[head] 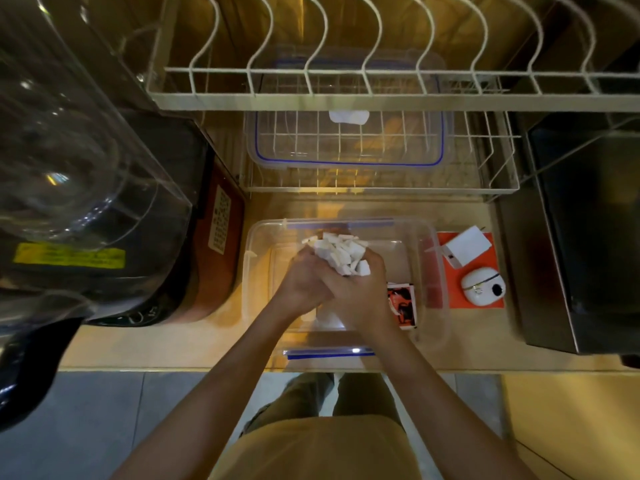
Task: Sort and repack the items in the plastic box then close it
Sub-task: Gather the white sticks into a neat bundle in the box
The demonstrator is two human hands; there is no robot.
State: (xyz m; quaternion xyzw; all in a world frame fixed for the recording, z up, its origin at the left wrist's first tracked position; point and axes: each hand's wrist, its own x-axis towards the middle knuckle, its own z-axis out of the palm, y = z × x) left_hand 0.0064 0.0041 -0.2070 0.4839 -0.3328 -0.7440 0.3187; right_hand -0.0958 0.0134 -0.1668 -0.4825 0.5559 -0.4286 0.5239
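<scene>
clear box [429,258], two hands [334,282], white packets [337,252]

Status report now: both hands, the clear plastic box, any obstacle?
Left hand and right hand together clutch bunch of white sachets over open clear plastic box. Blue-rimmed clear lid off, on wire rack. No obstacle seen.

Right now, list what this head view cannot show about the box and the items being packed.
- White packets: count and print unreadable, bunched between left hand and right hand.
- Plastic box floor: partly hidden under both hands.
- Red-and-black packet: label too small, partly behind the right wrist.
- Lid: latches obscured by rack wires.
</scene>
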